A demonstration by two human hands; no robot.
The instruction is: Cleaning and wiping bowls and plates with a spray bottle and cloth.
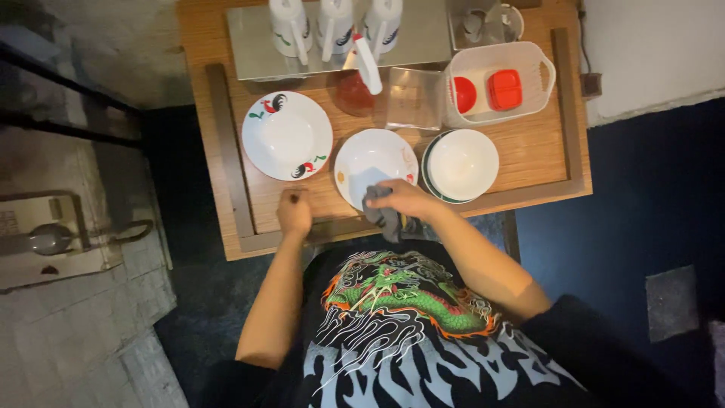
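Note:
My right hand [406, 199] grips a grey cloth [385, 214] at the near rim of a white plate [375, 162] in the middle of the wooden table [529, 151]. My left hand [294, 211] rests as a closed fist on the table, just below a larger white plate with rooster pictures [287, 134]. A stack of white bowls [461, 164] sits to the right of the middle plate.
At the back stand three white mugs [334, 26] on a metal tray [253, 45], a spray bottle [359, 83], a clear container [414, 98] and a white basket [544, 75] with red items. Dark floor surrounds the table; a wall lies right.

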